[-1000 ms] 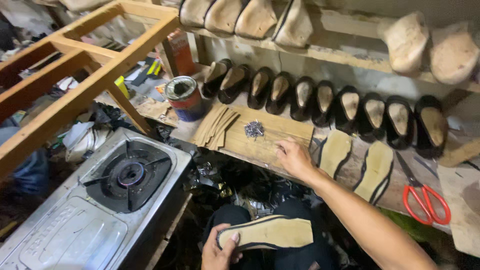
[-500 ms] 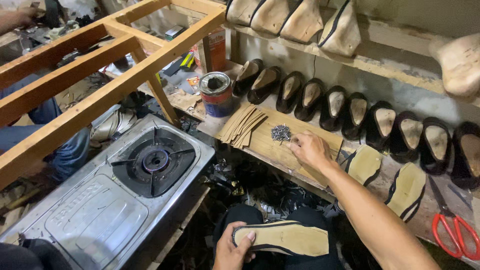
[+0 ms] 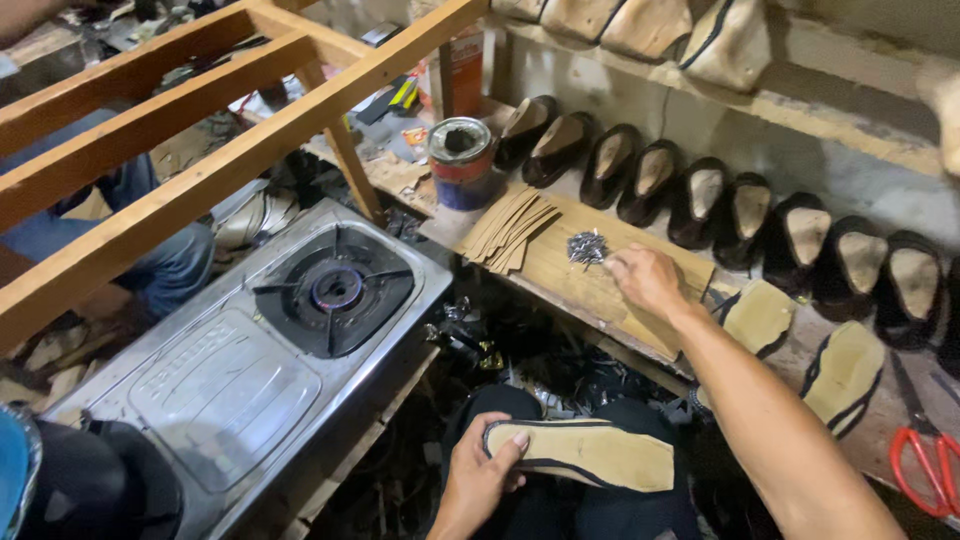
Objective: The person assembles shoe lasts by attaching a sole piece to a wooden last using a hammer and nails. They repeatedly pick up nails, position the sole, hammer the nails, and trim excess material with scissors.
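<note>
Resting across the person's lap, a tan shoe sole (image 3: 590, 452) with a dark edge is held at its heel end by the left hand (image 3: 480, 478), grip closed around it, thumb on top. The right hand (image 3: 645, 280) reaches out to the wooden counter (image 3: 590, 290), fingers drawn narrowly together just beside a small pile of nails (image 3: 586, 248); whether a nail is pinched I cannot tell. A fan of thin tan strips (image 3: 508, 228) lies left of the nails, near a round tin (image 3: 461, 162). Behind stands a row of dark shoes (image 3: 740, 215). Two more soles (image 3: 800, 345) lie to the right, near red scissors (image 3: 925, 468). A gas stove (image 3: 270, 345) sits lower left.
</note>
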